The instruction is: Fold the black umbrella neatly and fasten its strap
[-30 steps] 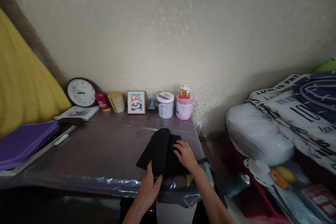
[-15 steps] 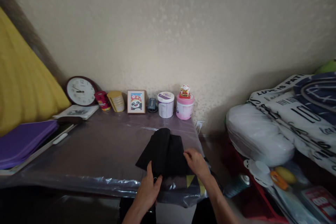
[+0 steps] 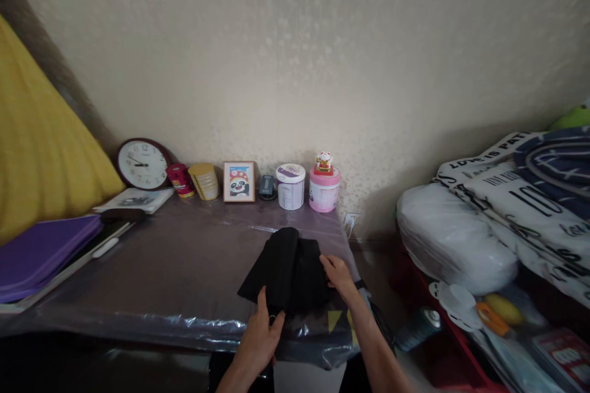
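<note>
A folded black cloth (image 3: 286,269) lies near the front right of a table covered in clear plastic (image 3: 184,264). My left hand (image 3: 261,334) rests at the cloth's near edge, thumb up on the fabric and fingers curled at the hem. My right hand (image 3: 340,275) grips the cloth's right edge, fingers closed on the fabric. Both forearms come up from the bottom of the picture.
Along the wall stand a round clock (image 3: 142,164), a red can (image 3: 180,179), a yellow tin (image 3: 204,180), a panda picture (image 3: 239,182), a white tub (image 3: 291,186) and a pink tub (image 3: 324,188). A purple mat (image 3: 41,252) lies left. Bedding (image 3: 507,209) is piled right.
My right hand slid from the top of the cloth to its right edge and took hold there. My left hand stayed at the near edge. The view dropped slightly.
</note>
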The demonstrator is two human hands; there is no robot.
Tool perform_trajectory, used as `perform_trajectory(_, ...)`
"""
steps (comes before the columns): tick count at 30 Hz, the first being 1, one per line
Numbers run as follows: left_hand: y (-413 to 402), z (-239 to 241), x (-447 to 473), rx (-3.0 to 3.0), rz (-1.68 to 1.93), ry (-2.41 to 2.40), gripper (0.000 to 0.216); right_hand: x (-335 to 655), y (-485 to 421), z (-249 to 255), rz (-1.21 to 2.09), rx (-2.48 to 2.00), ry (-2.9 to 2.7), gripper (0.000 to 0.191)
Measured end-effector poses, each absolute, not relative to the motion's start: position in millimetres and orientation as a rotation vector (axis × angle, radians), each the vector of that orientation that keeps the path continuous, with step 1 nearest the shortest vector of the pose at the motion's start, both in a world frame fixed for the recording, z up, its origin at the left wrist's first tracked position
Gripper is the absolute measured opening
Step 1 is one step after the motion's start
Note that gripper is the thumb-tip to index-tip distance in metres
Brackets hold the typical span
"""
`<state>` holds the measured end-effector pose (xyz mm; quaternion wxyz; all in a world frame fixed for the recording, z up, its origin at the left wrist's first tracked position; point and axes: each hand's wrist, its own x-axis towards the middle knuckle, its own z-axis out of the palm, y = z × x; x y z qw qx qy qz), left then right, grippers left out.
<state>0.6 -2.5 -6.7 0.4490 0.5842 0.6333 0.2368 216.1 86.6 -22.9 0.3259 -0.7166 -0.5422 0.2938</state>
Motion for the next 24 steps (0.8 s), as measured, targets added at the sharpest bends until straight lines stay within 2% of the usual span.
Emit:
perform_trajectory(10,-3.6,-8.4,1.7,1.424,0.605,1.523,0.068,209.3,107.0,-36.4,0.572,-1.843,-1.456,0.027)
perform_trajectory(24,-5.5,-10.3,3.0,1.295,0.687,1.440,0.065,221.5,103.0,-38.2,0.574,-1.758,-1.425,0.027)
